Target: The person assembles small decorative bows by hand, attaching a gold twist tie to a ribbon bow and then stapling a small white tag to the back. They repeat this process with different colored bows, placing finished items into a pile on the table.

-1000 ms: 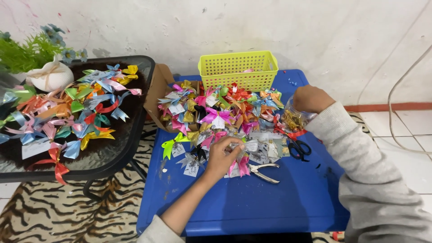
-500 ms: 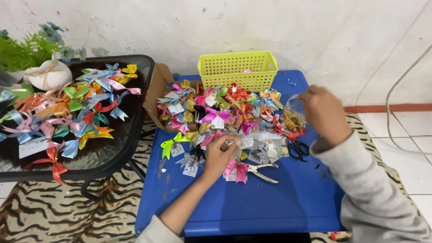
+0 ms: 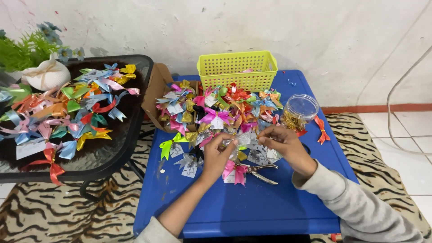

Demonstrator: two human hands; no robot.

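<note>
Two hands meet over the blue counter (image 3: 252, 211): the left hand (image 3: 217, 155) and right hand (image 3: 281, 141) each pinch an end of a small silvery ribbon piece (image 3: 238, 141), fingers closed on it. Its long axis runs left to right, just in front of the bow pile (image 3: 220, 110), above the pliers (image 3: 261, 171).

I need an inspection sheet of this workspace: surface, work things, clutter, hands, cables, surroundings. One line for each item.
Surface: blue table, front part bare.
Work things: silver bow held between both hands, above the pile of ribbon bows.
Clutter: pliers, yellow basket, clear jar, cardboard box.
Hands: left hand and right hand both pinch the silver bow.
Cables: white cable along the wall at right.
Surroundings: black glass table with more bows, striped rug, white vase with a plant.
</note>
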